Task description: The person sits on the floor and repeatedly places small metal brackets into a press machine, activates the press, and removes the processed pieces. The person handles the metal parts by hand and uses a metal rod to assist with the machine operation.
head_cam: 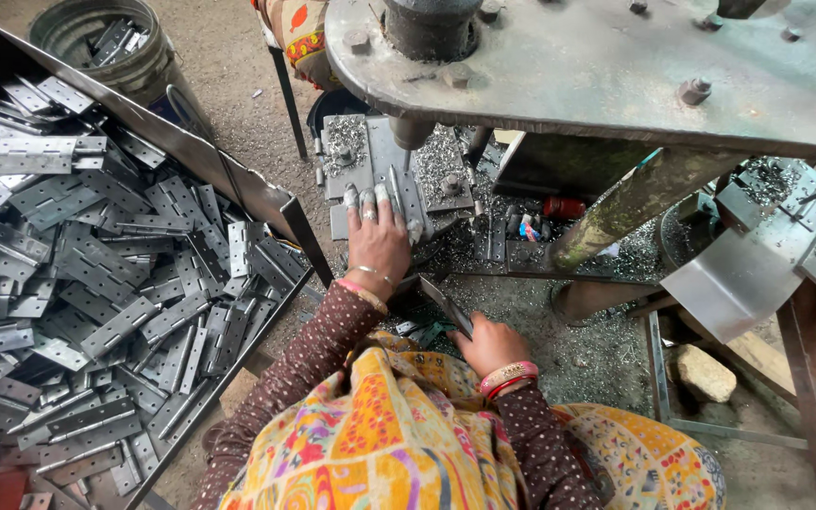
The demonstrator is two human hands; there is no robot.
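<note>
My left hand (377, 238) reaches forward under the press, its fingertips resting on a narrow metal hinge (396, 187) lying on the grey die plate (351, 151). The fingertips wear pale caps. Close to my lap, my right hand (489, 342) grips another flat metal hinge leaf (446, 302) that sticks up and to the left. Both wrists carry bangles and dotted brown sleeves. A yellow patterned cloth covers my lap.
A big metal tray (238, 179) at the left holds several grey hinges (96, 274). A bucket (110, 42) with more parts stands behind it. The heavy press table (597, 71) hangs overhead, with metal shavings (578, 321) below and a stone (705, 373) at the right.
</note>
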